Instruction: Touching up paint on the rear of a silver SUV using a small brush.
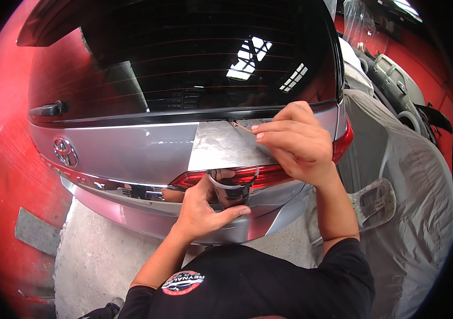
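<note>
My right hand (298, 141) pinches a thin light-brown stick (245, 127), its far end touching the top edge of a mottled grey patch (221, 149) on the silver tailgate (141, 143), just under the dark trim below the rear window (173, 58). Lower down, my left hand (205, 210) grips a cup (230, 194) that looks dark inside, held in front of the red tail light (271, 178). Part of the stick is covered by my fingers, and what the cup contains is hard to make out.
A grey fabric cover (407, 186) drapes over something at the right, with a metal stand (386, 202) beside the bumper. Car panels (396, 85) stand behind. A red surface (8, 133) runs along the left, with a grey flat piece (32, 228) near it. Concrete floor (88, 250) lies below.
</note>
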`<state>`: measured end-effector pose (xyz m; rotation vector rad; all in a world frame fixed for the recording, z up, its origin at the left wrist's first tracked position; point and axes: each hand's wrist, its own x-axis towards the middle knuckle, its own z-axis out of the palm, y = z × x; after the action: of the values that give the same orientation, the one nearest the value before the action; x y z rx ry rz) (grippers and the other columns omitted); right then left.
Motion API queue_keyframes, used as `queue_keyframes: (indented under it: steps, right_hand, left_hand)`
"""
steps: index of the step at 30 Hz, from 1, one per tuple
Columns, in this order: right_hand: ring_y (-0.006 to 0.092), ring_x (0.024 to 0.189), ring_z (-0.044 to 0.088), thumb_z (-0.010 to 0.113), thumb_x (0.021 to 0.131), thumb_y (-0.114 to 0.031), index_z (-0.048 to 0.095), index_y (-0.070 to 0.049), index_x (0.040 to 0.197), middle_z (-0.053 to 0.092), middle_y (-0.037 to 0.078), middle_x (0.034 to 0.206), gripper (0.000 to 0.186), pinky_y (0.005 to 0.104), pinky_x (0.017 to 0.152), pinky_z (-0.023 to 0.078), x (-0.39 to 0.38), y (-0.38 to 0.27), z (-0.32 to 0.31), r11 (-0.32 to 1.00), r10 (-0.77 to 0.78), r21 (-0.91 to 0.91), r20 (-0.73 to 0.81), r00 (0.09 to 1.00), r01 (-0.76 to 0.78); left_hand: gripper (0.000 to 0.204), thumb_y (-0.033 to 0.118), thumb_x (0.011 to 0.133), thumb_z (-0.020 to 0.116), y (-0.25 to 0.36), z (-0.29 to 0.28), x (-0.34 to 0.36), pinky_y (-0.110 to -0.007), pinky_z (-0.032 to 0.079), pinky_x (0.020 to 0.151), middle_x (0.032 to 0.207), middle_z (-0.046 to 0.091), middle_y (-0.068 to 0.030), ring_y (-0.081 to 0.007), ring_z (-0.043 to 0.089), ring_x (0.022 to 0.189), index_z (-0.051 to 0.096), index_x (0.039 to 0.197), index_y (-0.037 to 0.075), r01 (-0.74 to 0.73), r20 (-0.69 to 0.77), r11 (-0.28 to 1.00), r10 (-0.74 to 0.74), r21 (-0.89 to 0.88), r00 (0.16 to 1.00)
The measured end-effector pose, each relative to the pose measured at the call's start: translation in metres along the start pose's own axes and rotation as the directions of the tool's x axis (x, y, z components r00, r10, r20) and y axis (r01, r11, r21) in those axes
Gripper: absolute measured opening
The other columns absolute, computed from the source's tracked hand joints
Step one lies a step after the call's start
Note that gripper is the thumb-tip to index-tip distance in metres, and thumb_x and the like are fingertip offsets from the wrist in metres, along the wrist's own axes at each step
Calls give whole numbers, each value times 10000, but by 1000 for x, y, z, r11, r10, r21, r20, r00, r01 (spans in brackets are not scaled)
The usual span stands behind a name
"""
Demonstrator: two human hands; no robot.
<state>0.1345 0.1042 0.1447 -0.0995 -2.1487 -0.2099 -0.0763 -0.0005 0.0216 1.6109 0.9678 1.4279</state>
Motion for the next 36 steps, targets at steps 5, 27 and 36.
queue_keyframes:
  steps: [5, 27, 36]
  right_hand:
    - [238, 791, 657, 814, 700, 47, 756, -45, 939, 787, 56, 967, 262, 359, 762, 466, 0, 2, 3, 1000, -2, 14, -23, 1000, 2]
    - [222, 769, 616, 753, 744, 116, 749, -44, 971, 798, 104, 968, 277, 340, 744, 440, -6, 3, -7, 988, 77, 135, -21, 997, -73]
    - [223, 772, 616, 770, 747, 101, 764, -53, 991, 803, 89, 1013, 288, 342, 757, 444, -3, 4, 1, 992, 50, 116, -21, 999, -47]
  left_hand:
    - [707, 140, 786, 936, -1, 1, 1, -329, 581, 901, 1122, 742, -151, -186, 739, 1010, 541, 1339, -56, -39, 0, 999, 39, 11, 999]
    - [712, 142, 781, 938, 1, 0, 0, -325, 578, 885, 1042, 757, -138, -179, 745, 978, 539, 1336, -55, 16, 5, 1000, -16, 10, 1000]
    - [709, 143, 780, 939, 4, 1, 1, -326, 578, 886, 1066, 754, -141, -180, 745, 981, 539, 1333, -52, 5, -3, 1000, -5, -4, 1000]
